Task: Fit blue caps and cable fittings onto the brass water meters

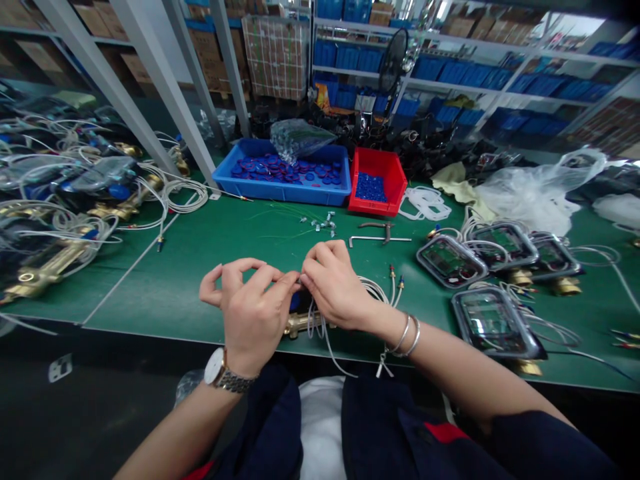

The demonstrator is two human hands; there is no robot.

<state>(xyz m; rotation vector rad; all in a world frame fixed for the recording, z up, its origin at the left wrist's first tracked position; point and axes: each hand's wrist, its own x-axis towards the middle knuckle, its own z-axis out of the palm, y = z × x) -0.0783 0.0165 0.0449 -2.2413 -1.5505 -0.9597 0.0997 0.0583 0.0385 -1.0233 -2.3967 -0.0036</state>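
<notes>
My left hand (255,307) and my right hand (333,283) meet fingertip to fingertip over the front of the green bench. Each pinches at the same spot, where a tiny dark bit shows; what it is I cannot make out. Beneath them lies a brass meter body (299,325) with a blue part, mostly hidden by my hands. Grey cable (325,337) loops from it and hangs over the bench edge. More coiled cable (373,290) with small brass-tipped ends (393,273) lies right of my right hand.
Beyond my hands are small clear seals (327,223) with green wires, pliers (386,230) and a hex key (380,239). Behind stand a blue tray (285,193) of round caps and a red bin (379,204). Meters with brass fittings crowd the left; glass-covered units (495,323) lie right.
</notes>
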